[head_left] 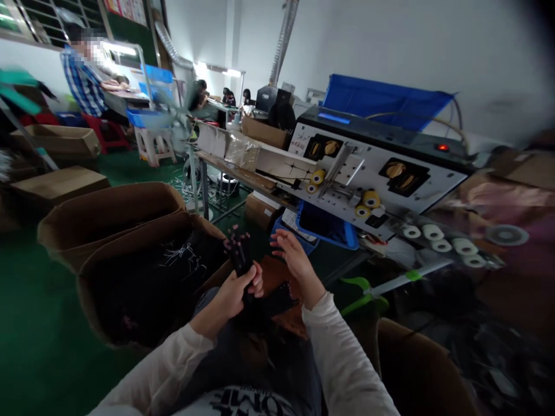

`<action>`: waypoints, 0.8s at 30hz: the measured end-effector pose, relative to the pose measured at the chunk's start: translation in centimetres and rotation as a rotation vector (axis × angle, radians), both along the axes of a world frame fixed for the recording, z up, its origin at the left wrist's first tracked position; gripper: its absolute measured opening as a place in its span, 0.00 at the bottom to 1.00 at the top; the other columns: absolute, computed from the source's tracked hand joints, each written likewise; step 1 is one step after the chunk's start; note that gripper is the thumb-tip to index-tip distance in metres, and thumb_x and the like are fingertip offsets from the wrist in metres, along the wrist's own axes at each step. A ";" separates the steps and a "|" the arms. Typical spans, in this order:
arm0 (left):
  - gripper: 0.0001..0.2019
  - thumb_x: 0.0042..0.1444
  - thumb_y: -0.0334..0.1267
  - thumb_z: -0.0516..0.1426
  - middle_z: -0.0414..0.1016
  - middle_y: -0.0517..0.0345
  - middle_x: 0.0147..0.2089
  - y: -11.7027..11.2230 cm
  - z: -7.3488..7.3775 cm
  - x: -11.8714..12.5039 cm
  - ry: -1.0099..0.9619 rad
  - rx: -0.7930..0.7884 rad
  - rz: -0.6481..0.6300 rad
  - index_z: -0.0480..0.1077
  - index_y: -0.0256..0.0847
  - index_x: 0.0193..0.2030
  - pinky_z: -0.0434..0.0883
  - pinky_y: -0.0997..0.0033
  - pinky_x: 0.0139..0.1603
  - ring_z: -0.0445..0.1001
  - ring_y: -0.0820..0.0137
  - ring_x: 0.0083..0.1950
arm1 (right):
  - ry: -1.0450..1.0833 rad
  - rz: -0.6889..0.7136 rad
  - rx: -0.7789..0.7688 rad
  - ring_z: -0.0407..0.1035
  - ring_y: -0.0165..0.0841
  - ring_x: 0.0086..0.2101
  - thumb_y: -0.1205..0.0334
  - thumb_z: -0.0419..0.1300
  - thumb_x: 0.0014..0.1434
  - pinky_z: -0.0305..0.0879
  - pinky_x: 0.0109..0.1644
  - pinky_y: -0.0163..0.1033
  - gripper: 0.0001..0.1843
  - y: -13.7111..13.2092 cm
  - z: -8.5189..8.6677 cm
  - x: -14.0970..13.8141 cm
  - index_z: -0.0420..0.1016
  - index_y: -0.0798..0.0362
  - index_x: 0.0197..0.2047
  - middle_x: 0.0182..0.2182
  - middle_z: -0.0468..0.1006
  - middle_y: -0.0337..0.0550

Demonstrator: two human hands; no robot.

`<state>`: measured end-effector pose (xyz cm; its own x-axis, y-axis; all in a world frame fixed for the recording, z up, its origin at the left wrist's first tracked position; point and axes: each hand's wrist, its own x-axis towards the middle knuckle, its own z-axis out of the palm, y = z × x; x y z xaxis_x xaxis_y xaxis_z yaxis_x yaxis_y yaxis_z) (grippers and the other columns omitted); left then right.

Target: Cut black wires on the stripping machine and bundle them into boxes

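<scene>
My left hand (238, 292) is wrapped round a bundle of black wires (237, 254), held upright above my lap, with pinkish tips fanning out at the top. To its right, my right hand (292, 254) is raised with the fingers apart and nothing in them. Below and between the hands, more dark pieces with pinkish ends (286, 292) lie over a brown surface by my knees. At my left an open cardboard box (93, 315) holds a dark mass of what look like wires, with several thin white strands (184, 254) on top.
A machine (368, 167) with yellow rollers stands on the bench ahead, a blue bin (327, 228) beneath its edge. Another cardboard box (113, 214) sits behind the near one. A green-ended stand (368, 292) is at right. A person in a checked shirt (84, 84) sits far left.
</scene>
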<state>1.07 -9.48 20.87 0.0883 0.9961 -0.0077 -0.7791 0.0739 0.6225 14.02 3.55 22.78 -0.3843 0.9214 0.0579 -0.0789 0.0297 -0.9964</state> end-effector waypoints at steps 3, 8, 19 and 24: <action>0.11 0.52 0.42 0.60 0.55 0.67 0.23 -0.5 -0.5 -0.8 -0.009 -0.018 0.074 0.64 0.38 0.32 0.57 0.78 0.24 0.52 0.82 0.21 | 0.153 -0.127 -0.140 0.70 0.28 0.34 0.55 0.60 0.52 0.67 0.31 0.32 0.18 3.4 -0.4 -1.2 0.68 0.48 0.46 0.43 0.73 0.40; 0.11 0.53 0.42 0.59 0.55 0.66 0.23 -1.5 -1.1 -1.3 0.004 -0.069 0.101 0.64 0.38 0.32 0.56 0.77 0.24 0.52 0.82 0.21 | 0.406 -0.362 -0.195 0.69 0.25 0.30 0.63 0.57 0.52 0.66 0.28 0.31 0.14 9.6 2.7 -4.7 0.67 0.47 0.45 0.40 0.73 0.36; 0.11 0.51 0.44 0.61 0.54 0.66 0.23 -1.5 -1.9 -1.8 -0.027 -0.132 0.088 0.66 0.39 0.32 0.54 0.76 0.24 0.51 0.81 0.21 | 0.501 -0.548 -0.168 0.69 0.25 0.28 0.64 0.55 0.53 0.66 0.27 0.30 0.04 14.9 5.7 -8.5 0.61 0.49 0.34 0.28 0.70 0.32; 0.10 0.52 0.44 0.60 0.54 0.65 0.23 -1.3 -1.9 -2.0 -0.019 -0.124 0.080 0.67 0.40 0.32 0.55 0.75 0.24 0.51 0.81 0.20 | 0.490 -0.582 -0.157 0.68 0.24 0.29 0.64 0.54 0.54 0.66 0.28 0.30 0.04 15.2 5.7 -8.8 0.60 0.49 0.33 0.30 0.69 0.32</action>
<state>-0.88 -10.75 18.96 0.0099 0.9915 -0.1300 -0.7975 0.0863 0.5972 5.22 18.72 28.45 0.1999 0.9784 -0.0519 -0.5266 0.0626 -0.8478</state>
